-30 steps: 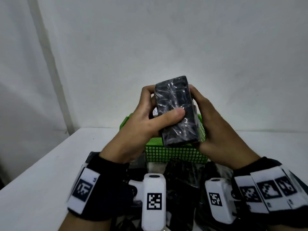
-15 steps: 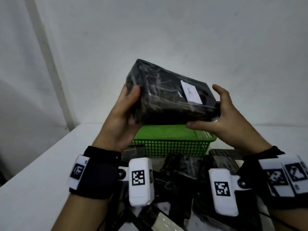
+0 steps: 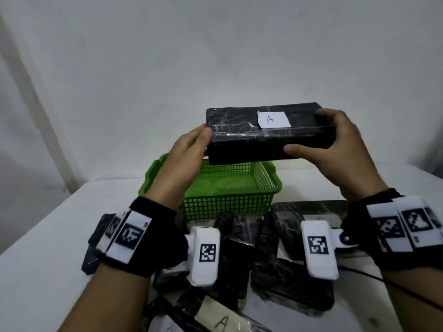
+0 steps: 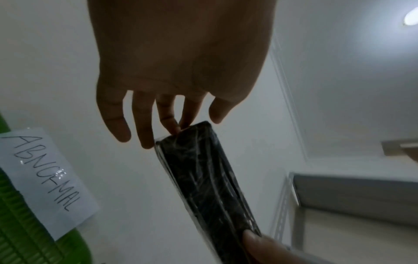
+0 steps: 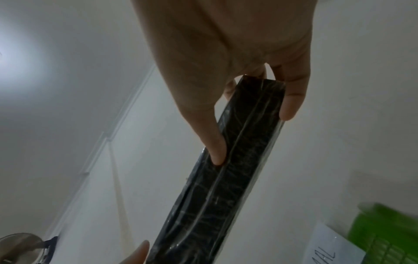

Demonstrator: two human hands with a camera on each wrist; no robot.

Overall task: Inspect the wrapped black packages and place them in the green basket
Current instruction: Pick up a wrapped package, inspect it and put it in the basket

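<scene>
Package (image 3: 249, 130) lower; white table (image 3: 48, 271).

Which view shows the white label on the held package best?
The head view: the label on the package faces the camera and reads "A". Both wrist views show only a narrow black side of the package, not the label.

1. A white paper label (image 3: 274, 119) on the top face of the wrapped black package (image 3: 242, 135), at upper centre of the head view, bears a handwritten "A".
2. A pale label (image 3: 221, 319) on a package at the bottom edge of the head view also reads "A".
3. A white paper sign (image 4: 47, 180) on the green basket (image 4: 20, 232), lower left of the left wrist view, reads "ABNORMAL".
4. The right wrist view shows only that sign's last letters, "AL" (image 5: 326, 253), at lower right.
</scene>
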